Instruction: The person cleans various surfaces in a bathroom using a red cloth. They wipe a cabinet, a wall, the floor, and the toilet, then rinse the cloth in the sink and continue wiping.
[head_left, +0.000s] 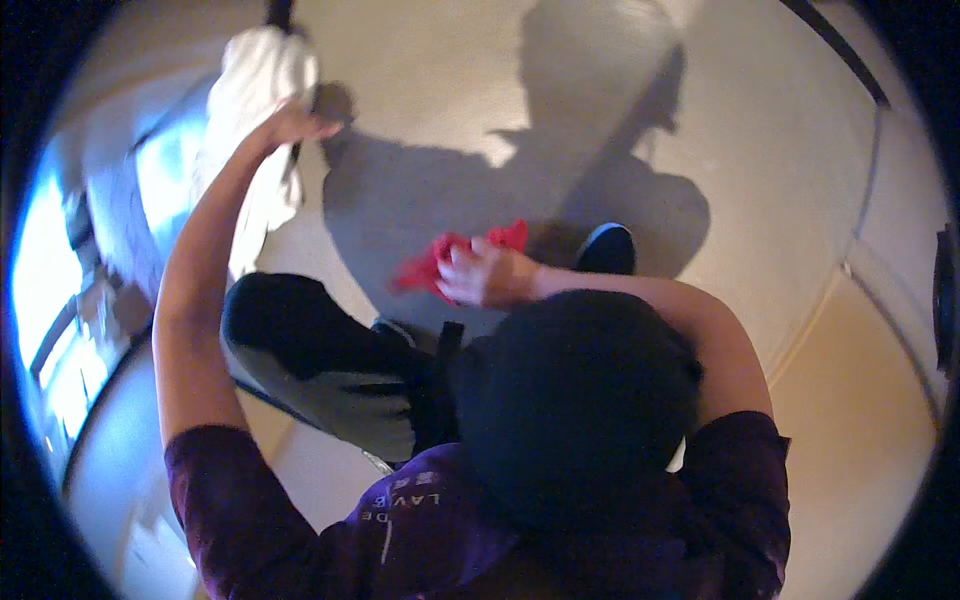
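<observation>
At the upper left, my left hand (294, 126) is against a white cloth (259, 82) that hangs down from something dark and narrow. Whether its fingers grip the cloth cannot be told. In the middle, my right hand (491, 276) is closed on a bunched red cloth (442, 255), blurred at its left end. The red cloth is low in front of me, above the shaded pale floor. Part of my right forearm is hidden behind a dark rounded shape.
My bent knee (274, 315) in dark trousers is below the white cloth. A dark shoe (609, 249) is on the pale floor (780, 187), just beyond my right forearm. My shadow spreads over the floor ahead. Bright, blurred objects line the far left.
</observation>
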